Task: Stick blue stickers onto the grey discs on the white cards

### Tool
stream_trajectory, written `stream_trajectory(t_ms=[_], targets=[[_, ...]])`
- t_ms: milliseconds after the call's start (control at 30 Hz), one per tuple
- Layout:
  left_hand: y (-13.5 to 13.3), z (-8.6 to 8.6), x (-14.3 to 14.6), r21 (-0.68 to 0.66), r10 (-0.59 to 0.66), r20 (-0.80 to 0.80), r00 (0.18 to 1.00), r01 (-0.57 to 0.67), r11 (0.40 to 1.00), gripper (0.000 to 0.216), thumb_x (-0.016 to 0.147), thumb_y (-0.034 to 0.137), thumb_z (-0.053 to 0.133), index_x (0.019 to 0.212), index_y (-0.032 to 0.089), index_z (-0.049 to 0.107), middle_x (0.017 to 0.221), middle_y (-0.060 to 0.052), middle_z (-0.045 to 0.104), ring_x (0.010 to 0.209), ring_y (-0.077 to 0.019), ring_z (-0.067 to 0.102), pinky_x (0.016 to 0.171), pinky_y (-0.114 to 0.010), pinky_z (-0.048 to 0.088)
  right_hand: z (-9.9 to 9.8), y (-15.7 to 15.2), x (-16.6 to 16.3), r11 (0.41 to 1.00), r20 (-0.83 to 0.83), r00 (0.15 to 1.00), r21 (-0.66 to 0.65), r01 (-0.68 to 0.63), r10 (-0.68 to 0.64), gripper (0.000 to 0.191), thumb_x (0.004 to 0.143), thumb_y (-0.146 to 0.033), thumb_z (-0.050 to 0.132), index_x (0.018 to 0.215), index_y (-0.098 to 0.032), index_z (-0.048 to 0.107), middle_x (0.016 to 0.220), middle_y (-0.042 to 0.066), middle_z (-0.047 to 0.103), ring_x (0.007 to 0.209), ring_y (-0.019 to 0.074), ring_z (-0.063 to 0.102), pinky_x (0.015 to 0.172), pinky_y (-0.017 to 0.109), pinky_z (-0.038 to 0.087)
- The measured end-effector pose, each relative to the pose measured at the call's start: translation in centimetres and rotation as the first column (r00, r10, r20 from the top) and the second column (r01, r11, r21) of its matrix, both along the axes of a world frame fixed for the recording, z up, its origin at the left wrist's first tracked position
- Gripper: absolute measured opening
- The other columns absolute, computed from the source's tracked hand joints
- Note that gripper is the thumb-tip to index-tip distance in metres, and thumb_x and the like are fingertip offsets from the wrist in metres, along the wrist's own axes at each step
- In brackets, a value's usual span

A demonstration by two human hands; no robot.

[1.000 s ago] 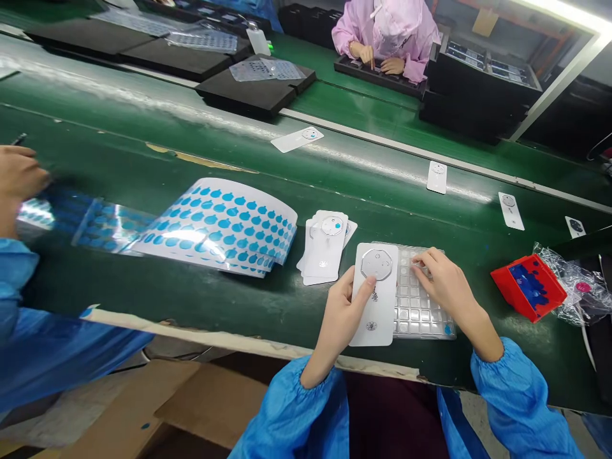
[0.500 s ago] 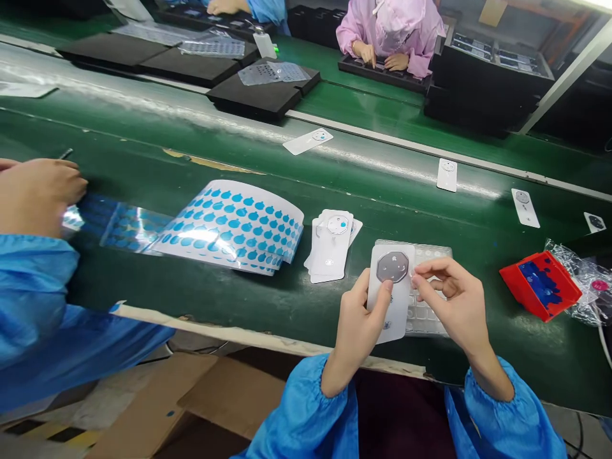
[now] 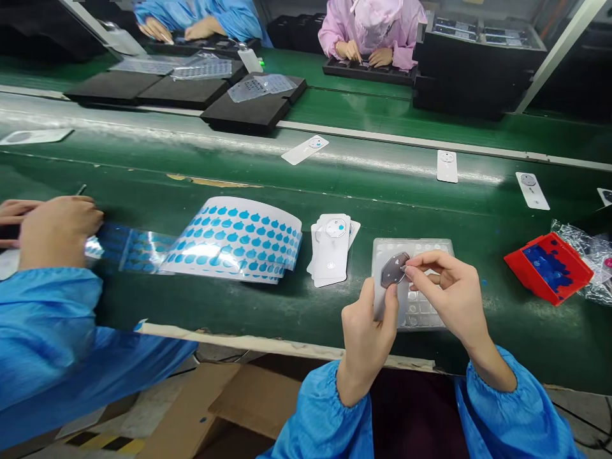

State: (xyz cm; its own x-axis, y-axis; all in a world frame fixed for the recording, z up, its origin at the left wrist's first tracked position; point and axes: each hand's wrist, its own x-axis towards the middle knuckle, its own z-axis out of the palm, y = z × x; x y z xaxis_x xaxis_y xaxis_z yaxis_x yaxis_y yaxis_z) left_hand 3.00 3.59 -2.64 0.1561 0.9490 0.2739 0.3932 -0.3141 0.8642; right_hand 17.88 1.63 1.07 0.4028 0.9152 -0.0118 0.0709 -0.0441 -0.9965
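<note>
Over the clear tray [image 3: 423, 313], the left hand [image 3: 366, 335] grips the white panel [image 3: 379, 301]; the right hand [image 3: 452, 290] pinches its fingers [image 3: 425, 257] together at the dark disc [image 3: 394, 270], load unclear. Seemingly close fingertip work; the next move needs steadiness.

Held card [image 3: 379, 303] in left hand [image 3: 366, 341]: smooth, low sheen; its dark plate [image 3: 393, 269] is glossy, metal or glass, can't tell. Tray [image 3: 421, 319] under the hands: clear shiny plastic. Left of them: card stack [image 3: 329, 264] smooth, sticker sheet [image 3: 229, 239] glossy film. Right of right hand [image 3: 449, 290]: red box [image 3: 519, 261] smooth, semi-gloss; wrap [image 3: 602, 290] beside it crinkled clear plastic. Sleeves [image 3: 329, 408] on both: wrinkled cloth. Tabletop [image 3: 268, 309]: smooth, slight sheen, front edge rough. Black slabs [image 3: 243, 111] ahead of hands: matt. Carton [image 3: 191, 408] below left: matt cardboard
</note>
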Motion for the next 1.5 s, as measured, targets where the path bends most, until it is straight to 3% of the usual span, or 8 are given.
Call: stream_trajectory(t_ms=[567, 867, 933, 1067, 1167, 1333, 1400, 1500], targets=[[-0.1, 0.7, -0.2, -0.077, -0.066, 0.013, 0.998, 0.067, 0.995, 0.023, 0.108, 0.035, 0.057, 0.091, 0.022, 0.064, 0.064, 0.0, 0.068, 0.06, -0.0183, 0.069, 0.057, -0.025, 0.049, -0.4, 0.1, -0.4, 0.999, -0.086, 0.995, 0.001, 0.04, -0.04, 0.021, 0.088, -0.043, 0.085, 0.093, -0.022, 0.079, 0.098, 0.006, 0.08, 0.082, 0.0199, 0.076, 0.07, 0.031, 0.066], [0.8, 0.6, -1.1, -0.126, -0.206, 0.173, 0.963, 0.229, 0.965, 0.023, 0.108, 0.038, 0.06, 0.1, 0.02, 0.071, 0.065, 0.003, 0.064, 0.051, -0.0125, 0.056, 0.05, -0.022, 0.042, -1.2, 0.5, 0.9, 0.987, -0.183, 0.97, 0.021, -0.159, 0.16, 0.033, 0.087, -0.051, 0.084, 0.099, -0.024, 0.069, 0.089, 0.0, 0.066, 0.077, 0.0161, 0.062, 0.055, 0.025, 0.049], [1.1, 1.0, -1.0, -0.181, -0.24, 0.234, 0.942, 0.285, 0.941, 0.025, 0.109, 0.041, 0.059, 0.106, 0.02, 0.072, 0.069, 0.001, 0.067, 0.055, -0.0132, 0.058, 0.052, -0.022, 0.044, -1.9, 0.5, 0.9, 0.981, -0.142, 0.971, 0.051, -0.189, 0.195, 0.031, 0.094, -0.052, 0.077, 0.089, -0.023, 0.067, 0.087, 0.0, 0.066, 0.071, 0.0144, 0.059, 0.06, 0.027, 0.05], [2.3, 2.2, -0.1, -0.298, -0.296, 0.256, 0.92, 0.367, 0.881, 0.029, 0.108, 0.043, 0.056, 0.115, 0.019, 0.071, 0.076, 0.0, 0.069, 0.063, -0.0156, 0.06, 0.057, -0.024, 0.046, -2.7, 1.2, 1.6, 0.992, 0.105, 0.994, 0.118, -0.037, 0.024, 0.042, 0.098, -0.053, 0.072, 0.074, -0.023, 0.056, 0.075, -0.003, 0.054, 0.066, 0.0132, 0.05, 0.06, 0.027, 0.043], [5.6, 2.7, 1.5, -0.319, -0.356, 0.182, 0.917, 0.397, 0.861, 0.023, 0.103, 0.04, 0.064, 0.101, 0.018, 0.071, 0.079, 0.0, 0.068, 0.07, -0.0171, 0.061, 0.064, -0.026, 0.047, -3.1, 2.4, 4.5, 0.996, 0.244, 0.97, 0.091, -0.027, 0.004, 0.044, 0.102, -0.059, 0.065, 0.078, -0.023, 0.061, 0.075, -0.001, 0.058, 0.065, 0.0139, 0.053, 0.057, 0.027, 0.043], [17.3, 1.7, 5.3, -0.355, -0.248, 0.075, 0.966, 0.259, 0.898, 0.013, 0.106, 0.024, 0.061, 0.109, 0.015, 0.07, 0.099, -0.004, 0.074, 0.087, -0.0177, 0.069, 0.076, -0.028, 0.056, -6.6, 3.3, 13.3, 0.985, 0.41, 0.895, 0.083, 0.153, -0.174, 0.051, 0.107, -0.061, 0.049, 0.138, -0.024, 0.064, 0.13, 0.013, 0.072, 0.088, 0.0211, 0.073, 0.06, 0.03, 0.054], [22.5, 1.0, 7.0, -0.396, -0.226, 0.017, 0.974, 0.214, 0.893, 0.02, 0.107, 0.031, 0.067, 0.115, 0.014, 0.07, 0.107, -0.006, 0.074, 0.089, -0.0188, 0.072, 0.078, -0.034, 0.062, -8.8, 3.0, 16.3, 0.952, 0.5, 0.812, 0.108, 0.286, -0.301, 0.051, 0.108, -0.06, 0.046, 0.131, -0.021, 0.067, 0.127, 0.015, 0.074, 0.086, 0.0218, 0.073, 0.062, 0.033, 0.055], [28.7, 0.2, 9.4, -0.402, -0.176, -0.089, 0.98, 0.126, 0.907, 0.034, 0.105, 0.039, 0.072, 0.13, 0.015, 0.069, 0.125, -0.01, 0.072, 0.104, -0.0236, 0.074, 0.088, -0.043, 0.066, -11.7, 2.6, 18.9, 0.953, 0.548, 0.783, 0.106, 0.285, -0.295, 0.051, 0.104, -0.062, 0.05, 0.12, -0.019, 0.071, 0.107, 0.014, 0.078, 0.078, 0.0229, 0.073, 0.064, 0.035, 0.055]])
